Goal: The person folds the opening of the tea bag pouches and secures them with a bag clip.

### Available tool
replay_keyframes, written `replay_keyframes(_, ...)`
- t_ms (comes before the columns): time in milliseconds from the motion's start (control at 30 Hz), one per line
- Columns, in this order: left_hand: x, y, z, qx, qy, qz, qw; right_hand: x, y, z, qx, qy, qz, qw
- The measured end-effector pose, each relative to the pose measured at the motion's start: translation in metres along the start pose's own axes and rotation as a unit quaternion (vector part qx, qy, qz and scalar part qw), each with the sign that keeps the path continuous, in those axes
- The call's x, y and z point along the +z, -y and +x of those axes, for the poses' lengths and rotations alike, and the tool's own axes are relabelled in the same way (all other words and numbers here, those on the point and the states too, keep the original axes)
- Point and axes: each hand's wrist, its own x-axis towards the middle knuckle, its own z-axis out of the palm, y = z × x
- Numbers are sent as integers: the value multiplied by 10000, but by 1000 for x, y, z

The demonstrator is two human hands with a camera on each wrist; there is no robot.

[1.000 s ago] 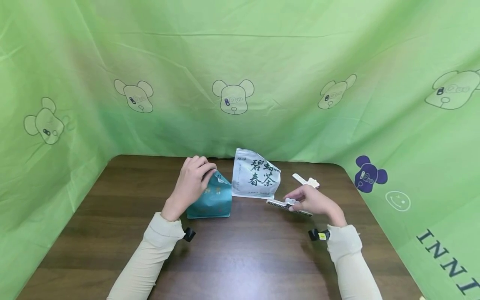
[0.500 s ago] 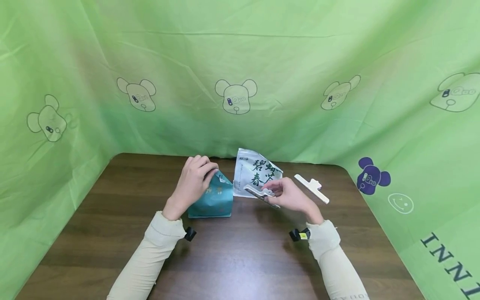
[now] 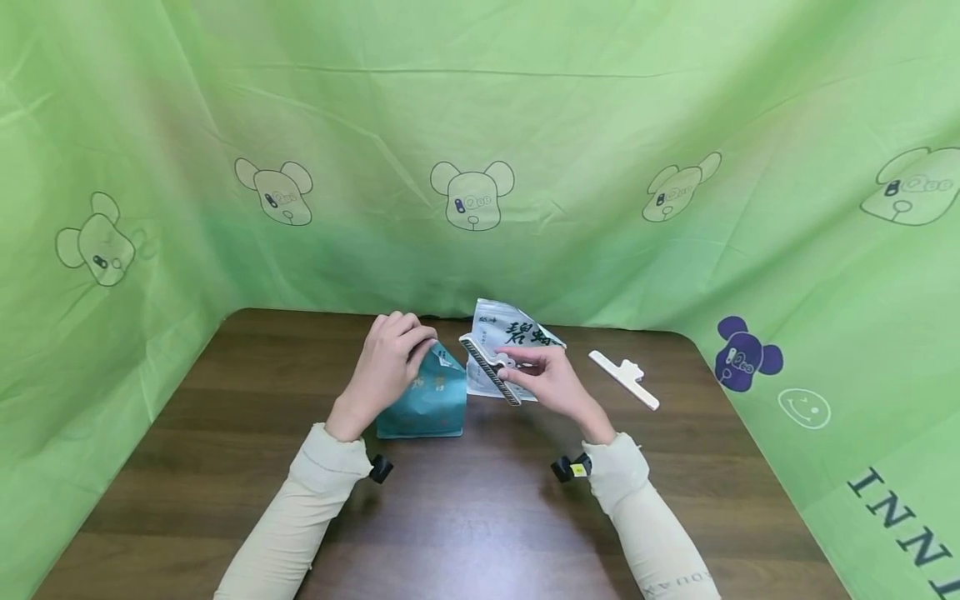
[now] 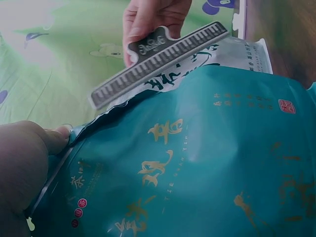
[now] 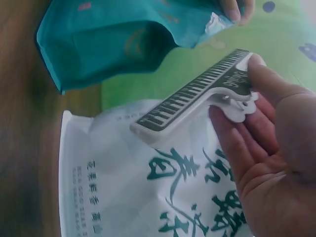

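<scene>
My left hand [image 3: 382, 367] pinches the top edge of a teal tea bag [image 3: 427, 404], which stands on the table with its top folded toward that hand. Thumb and fingers of my right hand [image 3: 558, 385] grip the handle of a long bag clip [image 5: 192, 91] with a piano-key pattern. In the left wrist view the clip [image 4: 158, 61] hovers at a slant just beyond the teal bag's upper edge, seemingly apart from it. Behind the clip stands a white tea bag [image 3: 491, 321] with dark green characters, partly hidden by my right hand.
A second clip, plain white [image 3: 625, 380], lies on the brown wooden table [image 3: 465, 517] to the right of my right hand. Green cloth [image 3: 472, 108] printed with bear heads hangs behind the table and along both sides.
My right hand has carried the piano-patterned clip leftward and up toward the teal bag, turning it steeper. The white clip has come into full view. My left hand keeps its hold.
</scene>
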Motion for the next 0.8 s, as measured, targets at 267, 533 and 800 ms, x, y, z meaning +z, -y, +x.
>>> replay_keyframes(267,1,1,0,29,-3,-8,10000,11,3,3,-287,-65,-6,9996)
replay_keyframes(533,1,1,0,56,-18,-14,10000,15,3,4,-450,78,-71,9989)
replay_keyframes(800,1,0,-1,52,-51,-46,10000,18,-3,7,-444,130,-131,9988)
